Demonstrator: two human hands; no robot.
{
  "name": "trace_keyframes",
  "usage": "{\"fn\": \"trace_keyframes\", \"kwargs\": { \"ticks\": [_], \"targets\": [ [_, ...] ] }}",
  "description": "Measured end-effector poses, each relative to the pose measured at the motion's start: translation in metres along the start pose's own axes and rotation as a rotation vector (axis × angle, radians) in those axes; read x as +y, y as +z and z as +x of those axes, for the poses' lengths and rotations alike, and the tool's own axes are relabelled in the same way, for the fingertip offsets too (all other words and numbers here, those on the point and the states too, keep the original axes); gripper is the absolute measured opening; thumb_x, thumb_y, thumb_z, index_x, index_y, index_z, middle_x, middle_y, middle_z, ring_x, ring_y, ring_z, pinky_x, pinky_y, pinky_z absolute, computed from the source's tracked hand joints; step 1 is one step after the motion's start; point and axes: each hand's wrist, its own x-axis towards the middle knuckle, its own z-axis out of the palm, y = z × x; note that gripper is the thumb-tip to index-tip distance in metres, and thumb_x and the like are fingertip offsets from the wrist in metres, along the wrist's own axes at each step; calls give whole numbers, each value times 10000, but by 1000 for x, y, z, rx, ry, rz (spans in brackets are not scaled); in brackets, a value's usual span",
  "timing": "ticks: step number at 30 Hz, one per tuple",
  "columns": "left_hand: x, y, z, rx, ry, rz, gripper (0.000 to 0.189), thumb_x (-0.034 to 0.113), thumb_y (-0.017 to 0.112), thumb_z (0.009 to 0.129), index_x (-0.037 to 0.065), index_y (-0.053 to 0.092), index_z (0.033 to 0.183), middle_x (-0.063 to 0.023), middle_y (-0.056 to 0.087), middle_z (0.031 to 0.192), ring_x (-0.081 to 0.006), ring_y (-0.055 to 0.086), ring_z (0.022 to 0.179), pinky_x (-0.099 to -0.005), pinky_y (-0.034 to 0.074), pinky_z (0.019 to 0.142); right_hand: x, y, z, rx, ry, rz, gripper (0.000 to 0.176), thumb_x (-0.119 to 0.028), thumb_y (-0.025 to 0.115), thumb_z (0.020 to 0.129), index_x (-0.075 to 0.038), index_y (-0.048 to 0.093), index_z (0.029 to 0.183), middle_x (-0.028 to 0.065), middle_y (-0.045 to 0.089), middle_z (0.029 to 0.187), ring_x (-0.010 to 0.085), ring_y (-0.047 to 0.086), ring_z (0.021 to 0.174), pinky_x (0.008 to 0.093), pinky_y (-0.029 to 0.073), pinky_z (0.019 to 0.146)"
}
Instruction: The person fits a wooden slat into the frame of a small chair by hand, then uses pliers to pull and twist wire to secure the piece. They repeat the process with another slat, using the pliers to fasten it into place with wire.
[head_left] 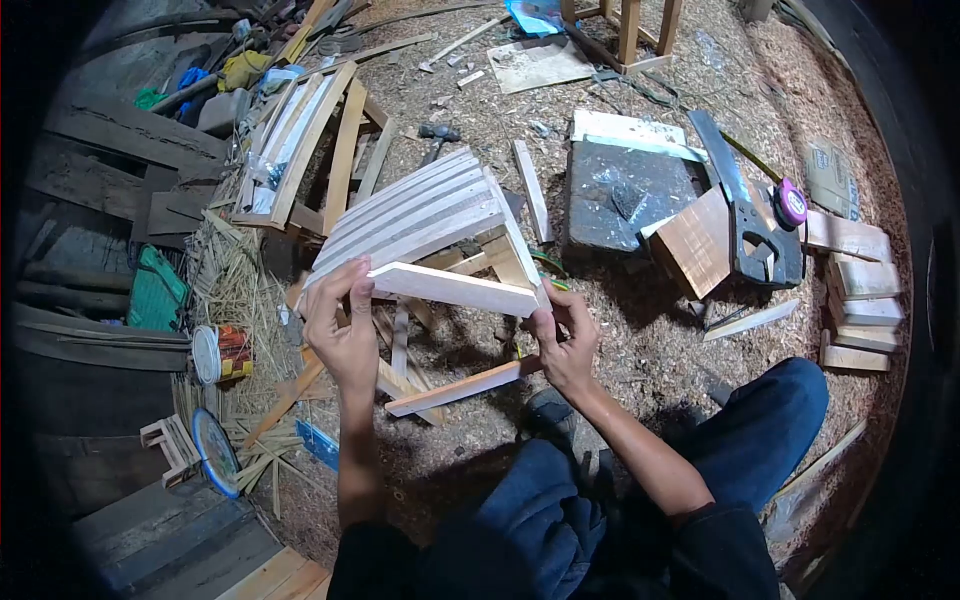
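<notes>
A short pale wooden slat [455, 287] with angled ends lies crosswise between my hands, against the near side of a small wooden stool. My left hand [343, 322] pinches its left end with thumb and fingers. At the right end, my right hand [567, 345] closes thumb and fingers around the slat where it meets a stool leg. The stool [415, 208] is tilted, its striped slatted top facing up and away from me. A lower wooden rail [465, 387] runs beneath the held slat. Parts of the stool's legs are hidden behind my hands.
Right of the stool, a handsaw [722, 160], a purple tape measure [791, 203] and a wood block [697, 243] rest by a dark low bench [610, 195]. A hammer [437, 133] lies behind the stool. Cut blocks [868, 285] are stacked far right. Shavings cover the floor.
</notes>
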Motion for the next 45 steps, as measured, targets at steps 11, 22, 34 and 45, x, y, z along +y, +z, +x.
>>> {"fn": "trace_keyframes", "kwargs": {
  "ticks": [11,22,34,45],
  "targets": [
    [3,-1,-2,-23,-22,45,173,176,659,979,27,732,1029,-84,731,1052,-204,632,1007,-349,443,954,-3,-2,5,-42,-59,77,437,-305,637,965,51,587,1213,108,710,822,115,664,701,267,525,611],
    [4,-1,-8,8,25,37,153,170,677,965,34,737,1002,-81,743,1045,-195,624,991,-345,439,936,-12,-4,6,10,-44,-115,432,-294,684,910,40,590,1168,162,721,927,201,711,812,333,565,718],
    [3,-2,-21,45,28,-47,136,166,739,890,70,742,986,-45,761,1026,-204,655,922,-308,423,886,-74,9,39,-36,-472,-392,722,-303,869,735,6,536,1296,230,503,1326,386,515,1221,479,432,1026],
    [7,-7,-10,28,19,-18,135,187,729,901,69,749,965,-46,760,1029,-205,653,922,-317,405,897,-54,0,68,-363,141,-232,1113,-663,758,751,-29,245,1509,274,447,1433,410,489,1311,493,416,1085]
  ]
}}
